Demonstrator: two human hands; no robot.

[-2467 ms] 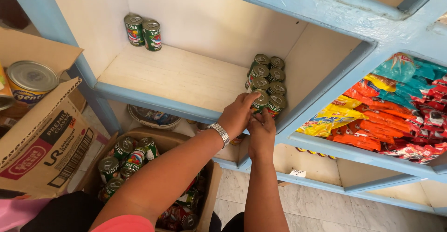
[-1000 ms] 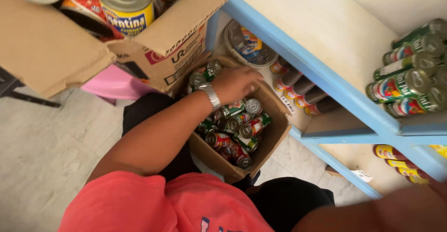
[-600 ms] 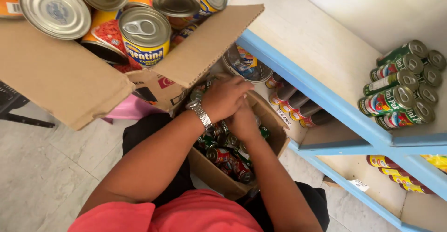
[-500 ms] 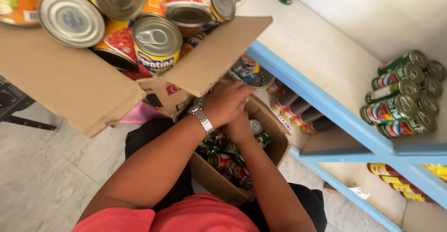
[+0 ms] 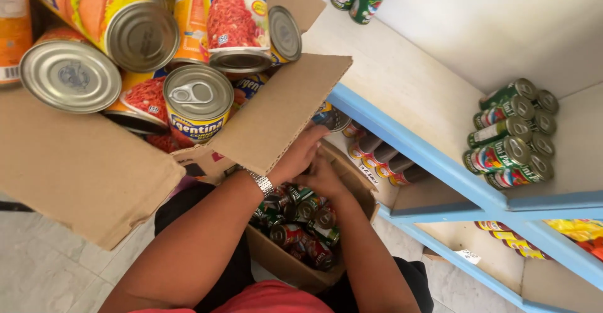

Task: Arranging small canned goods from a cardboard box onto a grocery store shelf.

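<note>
Item: small cans (image 5: 300, 225), green and red labelled, lying loose in a low cardboard box (image 5: 295, 274) on the floor, near centre, in front of the person's lap. Both hands are lowered into the box at its far end: the left hand (image 5: 300, 154) (metal watch at the wrist) and the right hand (image 5: 321, 178) are held close together, touching. Whether the fingers are closed on a can cannot be told; they are hidden under a flap.

Handling, as judged: rigid metal, smooth and somewhat slippery, fairly light singly. Best taken round the cylindrical side.

Also present: stacked cans (image 5: 510, 134) on the blue shelf (image 5: 414, 146), far right; a larger carton of big tins (image 5: 198, 99), left.
</note>
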